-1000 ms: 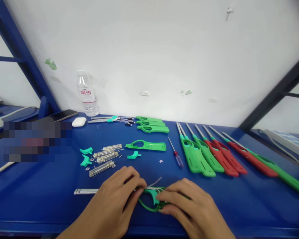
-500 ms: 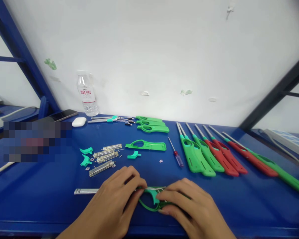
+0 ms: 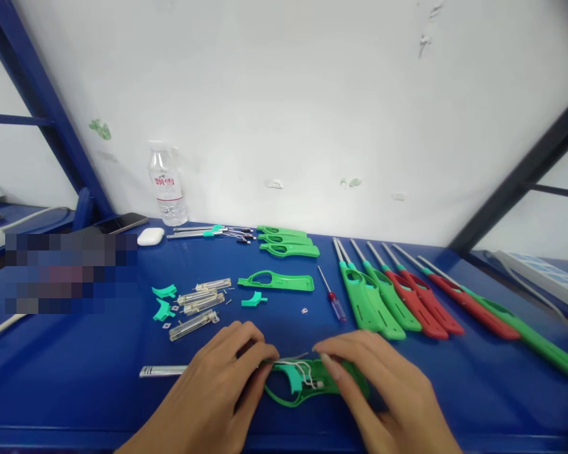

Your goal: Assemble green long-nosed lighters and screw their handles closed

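An open green lighter half-shell (image 3: 304, 396) lies near the table's front edge. A teal trigger (image 3: 292, 378) sits in it, with thin white wires (image 3: 307, 373) looping beside it. My left hand (image 3: 227, 378) is closed around the shell's neck end, and a silver metal tube (image 3: 163, 371) sticks out to its left. Over the handle end hovers my right hand (image 3: 383, 384), thumb and index tips slightly apart. Its fingertips are close to the free end of a loose wire (image 3: 299, 356); no object shows between them. The hand partly hides the shell's right end.
Beyond my hands lie clear lighter tanks (image 3: 193, 325), loose teal triggers (image 3: 254, 299), another green half-shell (image 3: 284, 281) and a screwdriver (image 3: 336, 306). Several assembled green and red lighters (image 3: 419, 306) fan out rightward. A water bottle (image 3: 167, 189) stands against the wall at back left.
My right hand has moved right and off the trigger area, its fingertips parting. The wires and the inside of the handle now show more. My left hand keeps its grip at the neck.
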`<state>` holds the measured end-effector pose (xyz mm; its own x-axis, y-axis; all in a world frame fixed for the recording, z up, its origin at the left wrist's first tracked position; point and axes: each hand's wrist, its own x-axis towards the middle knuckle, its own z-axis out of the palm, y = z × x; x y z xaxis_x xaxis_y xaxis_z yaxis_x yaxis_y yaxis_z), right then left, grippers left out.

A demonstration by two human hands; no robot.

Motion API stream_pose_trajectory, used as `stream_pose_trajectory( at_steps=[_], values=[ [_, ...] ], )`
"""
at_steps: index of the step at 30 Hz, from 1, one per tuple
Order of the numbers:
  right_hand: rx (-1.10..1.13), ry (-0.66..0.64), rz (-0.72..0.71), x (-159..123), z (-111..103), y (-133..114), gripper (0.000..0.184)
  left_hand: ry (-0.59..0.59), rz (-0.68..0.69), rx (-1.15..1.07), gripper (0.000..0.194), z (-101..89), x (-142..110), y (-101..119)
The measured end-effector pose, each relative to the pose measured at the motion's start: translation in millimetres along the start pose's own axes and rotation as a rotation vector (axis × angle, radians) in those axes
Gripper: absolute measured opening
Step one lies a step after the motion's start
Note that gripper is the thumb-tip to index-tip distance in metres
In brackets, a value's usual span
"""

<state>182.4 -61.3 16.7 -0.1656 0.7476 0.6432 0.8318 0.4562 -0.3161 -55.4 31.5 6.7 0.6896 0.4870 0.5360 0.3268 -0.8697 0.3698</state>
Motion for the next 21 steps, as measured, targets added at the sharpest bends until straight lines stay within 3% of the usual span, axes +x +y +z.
stream_pose_trajectory(
  at_steps=[2, 5, 9, 15, 18, 21],
  values=[
    [-0.125, -0.077, -0.066, 17, -4, 6, 0.019, 0.033, 0.017, 0.01, 0.028, -1.4, 1, 1],
    [-0.328, -0.304, -0.165, 54, -4, 21, 0.018, 0.107, 0.011, 0.018, 0.027, -3.4, 1, 0],
    [-0.353, -0.454, -0.23, 97, 3, 41, 0.014, 0.176, -0.066, 0.068, 0.025, -6.6, -6, -8],
    [-0.337, -0.41, -0.172, 110, -1, 63, 0.02, 0.181, -0.171, 0.168, 0.023, -26.9, -12, -26],
    [-0.324, -0.365, -0.164, 109, -6, 76, 0.02, 0.226, -0.182, 0.182, 0.012, -44.9, 5, -34],
    [-0.339, -0.312, -0.13, 109, -8, 89, 0.022, 0.235, -0.203, 0.158, 0.027, -61.1, 25, -40]
  ],
)
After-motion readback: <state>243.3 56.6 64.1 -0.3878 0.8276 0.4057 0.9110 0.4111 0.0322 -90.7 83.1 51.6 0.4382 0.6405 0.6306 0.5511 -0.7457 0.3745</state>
